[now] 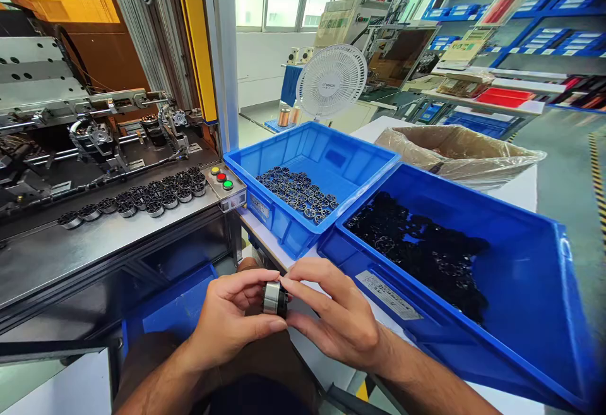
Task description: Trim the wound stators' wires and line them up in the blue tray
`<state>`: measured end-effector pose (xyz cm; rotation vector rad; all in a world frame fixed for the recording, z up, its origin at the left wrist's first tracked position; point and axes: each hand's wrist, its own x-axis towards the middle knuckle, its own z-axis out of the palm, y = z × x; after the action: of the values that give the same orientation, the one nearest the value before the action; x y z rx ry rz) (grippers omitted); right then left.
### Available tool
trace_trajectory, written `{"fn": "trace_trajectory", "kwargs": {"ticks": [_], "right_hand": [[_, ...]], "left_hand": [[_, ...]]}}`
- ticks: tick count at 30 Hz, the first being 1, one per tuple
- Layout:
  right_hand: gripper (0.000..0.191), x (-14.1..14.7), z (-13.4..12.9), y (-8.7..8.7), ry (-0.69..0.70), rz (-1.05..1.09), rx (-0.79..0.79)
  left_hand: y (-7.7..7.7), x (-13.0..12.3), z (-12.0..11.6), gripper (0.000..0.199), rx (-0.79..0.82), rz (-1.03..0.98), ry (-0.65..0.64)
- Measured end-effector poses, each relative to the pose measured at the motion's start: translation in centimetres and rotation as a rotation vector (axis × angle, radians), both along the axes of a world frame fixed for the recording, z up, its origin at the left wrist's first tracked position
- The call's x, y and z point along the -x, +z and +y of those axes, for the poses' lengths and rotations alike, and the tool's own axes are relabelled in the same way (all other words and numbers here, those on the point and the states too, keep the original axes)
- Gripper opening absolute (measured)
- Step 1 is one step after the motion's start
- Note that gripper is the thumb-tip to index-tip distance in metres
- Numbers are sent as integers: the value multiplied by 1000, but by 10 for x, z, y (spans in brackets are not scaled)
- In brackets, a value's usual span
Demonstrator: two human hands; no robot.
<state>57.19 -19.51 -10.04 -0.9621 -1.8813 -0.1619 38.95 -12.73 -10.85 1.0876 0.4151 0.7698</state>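
Observation:
Just above my lap, my left hand (231, 311) is closed round a motor stator core (271, 297), a short silver metal ring with black plastic on its side. The ring stands on edge between my left thumb and fingers. My right hand (334, 307) closes on the same core from the right, its fingertips at the black plastic insulator (283, 301). Part of that black side is hidden behind the right fingers. Several similar stator cores (154, 205) stand in rows on the metal ledge at left.
A blue bin (284, 238) holds several ring-shaped cores. Beside it, a second blue bin (530, 282) holds a heap of black plastic parts (416, 244). A button box (227, 191) sits at the machine (95, 131). Behind are a white fan (331, 80) and a plastic-lined carton (497, 156).

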Motion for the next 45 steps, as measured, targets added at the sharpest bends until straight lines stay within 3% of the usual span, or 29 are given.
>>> {"fn": "trace_trajectory", "kwargs": {"ticks": [11,22,25,29,33,45], "right_hand": [[23,-1,-4,12,-62,-202,-90],[24,4,-11,13,-64,-188,-32],[23,7,-12,9,-80,-164,-67],[22,11,-12,2,-100,-146,-108],[22,15,-9,-4,-135,-128,-172],[24,23,-12,-20,-207,-141,-199]], "left_hand": [[1,3,0,50,26,-30,-71],[1,6,-1,48,70,10,-112],[-3,7,-6,47,8,13,-81],[-11,10,-17,51,-215,109,-2],[-16,13,-21,50,-361,200,-41],[-11,15,-26,45,-354,269,-86]]}}
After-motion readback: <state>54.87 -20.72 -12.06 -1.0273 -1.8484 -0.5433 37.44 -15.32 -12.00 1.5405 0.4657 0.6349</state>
